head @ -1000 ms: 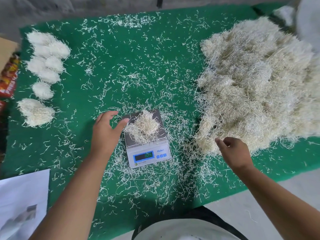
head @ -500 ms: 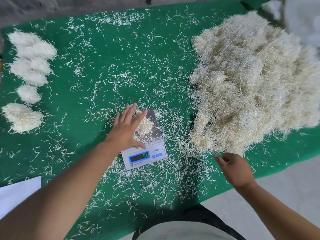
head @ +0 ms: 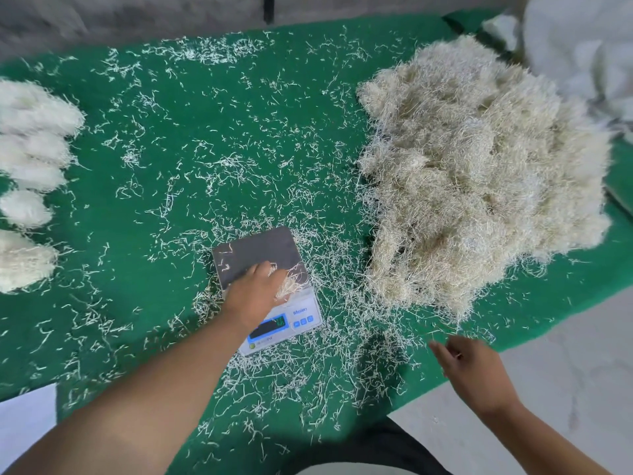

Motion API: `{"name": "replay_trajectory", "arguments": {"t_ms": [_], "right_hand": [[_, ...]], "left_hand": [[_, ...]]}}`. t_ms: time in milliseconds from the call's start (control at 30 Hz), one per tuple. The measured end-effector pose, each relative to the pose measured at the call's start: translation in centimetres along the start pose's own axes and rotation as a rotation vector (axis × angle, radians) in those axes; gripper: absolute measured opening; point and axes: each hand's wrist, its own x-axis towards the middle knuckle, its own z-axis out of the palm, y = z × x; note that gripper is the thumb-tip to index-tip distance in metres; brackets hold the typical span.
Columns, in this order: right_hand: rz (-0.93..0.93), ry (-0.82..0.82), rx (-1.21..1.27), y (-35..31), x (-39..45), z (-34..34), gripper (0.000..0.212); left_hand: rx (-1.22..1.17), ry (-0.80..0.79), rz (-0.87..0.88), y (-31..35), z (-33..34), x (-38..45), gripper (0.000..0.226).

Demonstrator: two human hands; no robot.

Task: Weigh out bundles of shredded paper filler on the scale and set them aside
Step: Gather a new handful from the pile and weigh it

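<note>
In the head view, the left hand (head: 255,294) is curling its fingers around a small bundle of shredded paper (head: 289,286) and holding it over the scale (head: 265,286), near the front-right corner of the grey platform. The scale is sitting near the front edge of the green mat (head: 205,132), with loose strands (head: 342,303) lying all around it. The right hand (head: 474,370) is hovering over the mat's front edge with fingers loosely extended, holding nothing. The large heap of filler (head: 479,173) is filling the mat's right side, and finished bundles (head: 30,166) are lying in a row along the left edge.
</note>
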Motion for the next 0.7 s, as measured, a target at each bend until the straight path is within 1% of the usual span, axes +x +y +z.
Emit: {"name": "replay_trajectory", "arguments": {"t_ms": [33,67,133,167,233,267,300,333,367,400,433,467,500,533,567,600,633,667,700], "right_hand": [[0.008,-0.004,0.000,-0.2,-0.1,0.1,0.048],[0.010,-0.017,-0.003,-0.6,-0.2,0.3,0.047],[-0.003,-0.073,-0.004,-1.7,-0.5,0.5,0.047],[-0.011,-0.112,0.014,-2.5,-0.7,0.7,0.047],[0.011,-0.213,0.146,-4.7,-1.3,1.1,0.043],[0.054,-0.278,0.276,-6.0,-1.6,1.2,0.041],[0.131,-0.349,0.443,-7.4,-1.7,1.4,0.045],[0.231,-0.436,0.636,-8.8,-1.8,1.6,0.053],[0.326,-0.537,0.825,-10.2,-1.9,1.7,0.060],[0.403,-0.626,0.992,-11.6,-2.0,1.9,0.065],[0.468,-0.698,1.130,-13.1,-2.2,2.2,0.069],[0.534,-0.758,1.235,-14.7,-2.5,2.5,0.074],[0.593,-0.804,1.321,-16.3,-2.8,2.8,0.077],[0.617,-0.855,1.403,-18.1,-3.2,3.2,0.073],[0.605,-0.901,1.475,-19.8,-3.7,3.3,0.061],[0.598,-0.910,1.508,-21.4,-4.3,3.3,0.048],[0.609,-0.911,1.533,-22.4,-4.9,3.3,0.045],[0.636,-0.922,1.565,-23.1,-5.3,3.3,0.050],[0.657,-0.927,1.610,-23.4,-5.6,3.4,0.060]], "left_hand": [[-0.020,-0.022,0.001,0.8,-0.2,-0.4,0.034],[-0.068,-0.047,0.008,1.6,-0.5,-0.8,0.027],[-0.208,-0.150,-0.004,4.0,-1.0,-2.1,0.038],[-0.310,-0.180,-0.041,5.4,-1.3,-3.0,0.043],[-0.581,-0.162,-0.187,8.1,-2.2,-5.1,0.044],[-0.738,-0.147,-0.285,9.2,-2.8,-6.1,0.042],[-0.910,-0.132,-0.395,10.0,-3.8,-6.9,0.039],[-1.098,-0.114,-0.519,10.7,-5.0,-7.4,0.037],[-1.288,-0.086,-0.643,11.3,-6.4,-7.7,0.039],[-1.450,-0.041,-0.750,11.7,-7.9,-7.9,0.046],[-1.581,0.018,-0.834,12.2,-9.3,-8.0,0.052],[-1.676,0.081,-0.895,12.6,-10.4,-8.2,0.051],[-1.726,0.147,-0.931,13.2,-11.3,-8.4,0.043],[-1.715,0.193,-0.936,13.7,-12.0,-8.8,0.035],[-1.631,0.218,-0.908,14.1,-12.3,-9.3,0.033],[-1.511,0.227,-0.849,14.3,-12.3,-9.9,0.037],[-1.403,0.255,-0.777,14.2,-12.2,-10.6,0.043],[-1.303,0.302,-0.694,13.8,-12.0,-11.2,0.043],[-1.156,0.357,-0.618,13.3,-11.6,-11.6,0.039]]}}
